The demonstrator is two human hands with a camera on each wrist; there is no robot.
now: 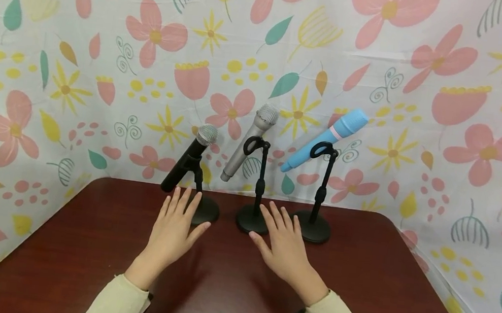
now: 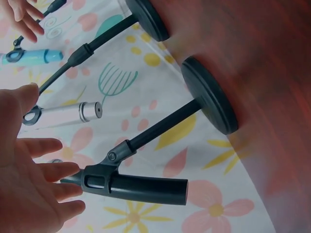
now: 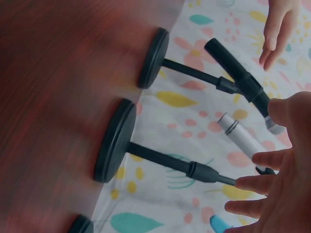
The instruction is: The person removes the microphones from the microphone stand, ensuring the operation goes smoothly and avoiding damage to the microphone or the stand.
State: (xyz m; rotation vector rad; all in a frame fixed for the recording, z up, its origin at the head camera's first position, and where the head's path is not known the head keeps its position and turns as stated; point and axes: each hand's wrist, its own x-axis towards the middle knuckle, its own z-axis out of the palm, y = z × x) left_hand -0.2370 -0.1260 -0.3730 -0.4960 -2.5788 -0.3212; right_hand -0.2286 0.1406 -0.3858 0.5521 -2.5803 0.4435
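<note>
Three microphones sit tilted in black stands along the table's far side in the head view: a black microphone [image 1: 186, 157] with a silver grille, a silver microphone [image 1: 248, 143] and a light blue microphone [image 1: 326, 140]. My left hand [image 1: 173, 230], fingers straight and spread, is held in front of the black microphone's stand [image 1: 206, 212]. My right hand [image 1: 285, 244] is spread likewise, in front of the silver one's stand [image 1: 251, 220] and the blue one's stand [image 1: 317, 228]. Neither hand holds anything. In the left wrist view the black microphone [image 2: 146, 188] rests in its clip beyond my left fingers [image 2: 60, 172].
The dark red-brown wooden table [image 1: 228, 286] has rounded far corners. Behind and around it hangs a white cloth [image 1: 263, 40] printed with pink, yellow and green flowers and leaves. The round black stand bases are near the table's far edge.
</note>
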